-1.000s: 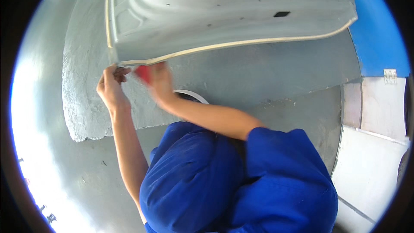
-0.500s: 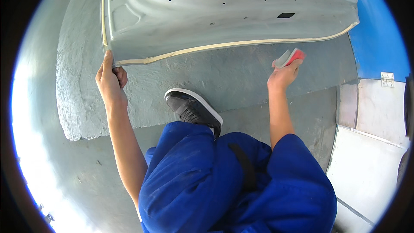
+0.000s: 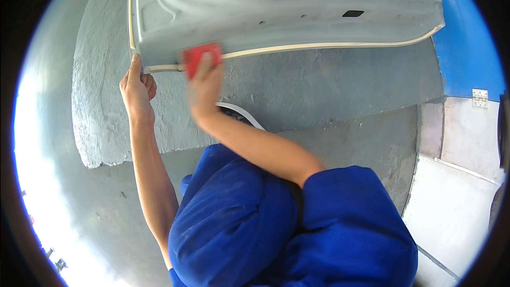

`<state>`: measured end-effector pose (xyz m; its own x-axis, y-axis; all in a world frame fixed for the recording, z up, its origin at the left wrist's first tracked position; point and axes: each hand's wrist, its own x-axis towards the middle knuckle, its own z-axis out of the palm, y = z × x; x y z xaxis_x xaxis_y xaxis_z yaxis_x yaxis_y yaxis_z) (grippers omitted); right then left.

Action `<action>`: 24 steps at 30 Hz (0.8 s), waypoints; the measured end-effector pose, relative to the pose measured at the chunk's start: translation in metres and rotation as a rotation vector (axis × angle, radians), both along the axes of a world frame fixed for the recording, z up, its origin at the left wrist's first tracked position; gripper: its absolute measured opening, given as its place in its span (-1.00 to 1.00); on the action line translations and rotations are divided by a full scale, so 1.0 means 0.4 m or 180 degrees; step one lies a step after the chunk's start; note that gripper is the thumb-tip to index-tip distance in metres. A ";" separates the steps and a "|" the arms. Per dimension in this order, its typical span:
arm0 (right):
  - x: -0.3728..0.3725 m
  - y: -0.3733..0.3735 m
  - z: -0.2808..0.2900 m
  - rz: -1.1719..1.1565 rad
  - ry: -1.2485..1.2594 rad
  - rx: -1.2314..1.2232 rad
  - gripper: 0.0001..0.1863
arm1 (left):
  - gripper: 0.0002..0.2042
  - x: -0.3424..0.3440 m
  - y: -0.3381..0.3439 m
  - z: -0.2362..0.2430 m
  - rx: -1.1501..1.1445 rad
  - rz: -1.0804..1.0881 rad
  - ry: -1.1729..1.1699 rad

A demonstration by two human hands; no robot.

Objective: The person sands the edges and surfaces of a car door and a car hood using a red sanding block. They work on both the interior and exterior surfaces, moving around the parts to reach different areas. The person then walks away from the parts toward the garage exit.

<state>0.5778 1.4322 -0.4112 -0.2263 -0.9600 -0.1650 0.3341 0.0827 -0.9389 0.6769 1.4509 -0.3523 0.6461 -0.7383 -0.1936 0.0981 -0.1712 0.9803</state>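
A grey vehicle door panel [image 3: 239, 13], with cream sealer beading [image 3: 297, 47] along its near and left edges, fills the top of the view. My left hand [image 3: 138, 87] is closed on the panel's near left corner, thumb on top and fingers curled beneath. In my right hand [image 3: 206, 87], slightly blurred, is a flat red sanding pad [image 3: 195, 58]. The pad lies against the near edge of the panel, across the beading and right of the corner. Part of the beading is hidden under it.
Below the panel is a rough grey raised slab [image 3: 122, 127]. A dark shoe [image 3: 236, 114] of mine stands on it, partly behind my right forearm. On the right are a blue wall [image 3: 473, 48] with a hinge [image 3: 479, 98] and white panels [image 3: 446, 196].
My right hand has swept left with the sanding pad, from off the panel's right half to its near left edge. My left hand keeps its grip on the corner.
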 end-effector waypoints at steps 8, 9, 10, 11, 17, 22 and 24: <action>-0.043 0.008 -0.029 0.0826 0.0802 0.0141 -0.41 | -0.56 0.018 -0.001 0.002 0.0005 0.0028 0.0075; -0.080 -0.010 -0.043 0.0751 0.0984 0.0102 -0.41 | -0.54 0.010 -0.008 -0.002 -0.0040 0.0025 0.0124; -0.115 -0.028 -0.055 0.0526 0.0772 0.0153 -0.38 | -0.54 0.010 -0.004 -0.002 -0.0030 0.0076 0.0080; -0.161 -0.047 -0.066 0.0297 0.0577 0.0216 -0.36 | -0.54 0.008 -0.005 -0.008 -0.0032 0.0117 0.0056; -0.615 -0.231 -0.038 -0.0873 0.0333 0.0187 -0.46 | -0.54 0.003 -0.001 -0.009 -0.0124 0.0234 0.0074; -1.273 -0.446 -0.003 -0.1834 0.0622 0.0027 -0.71 | -0.54 -0.011 -0.009 -0.021 -0.0217 0.0139 0.0202; -1.267 -0.421 0.041 -0.2015 0.1863 -0.0807 -0.66 | -0.55 -0.012 -0.010 0.000 -0.0089 0.0182 0.0210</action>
<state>0.0711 1.2639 -0.3949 -0.7067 -0.6189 0.3428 -0.2911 -0.1872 -0.9382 0.6721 1.4469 -0.3524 0.6739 -0.7062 -0.2169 0.1713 -0.1362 0.9757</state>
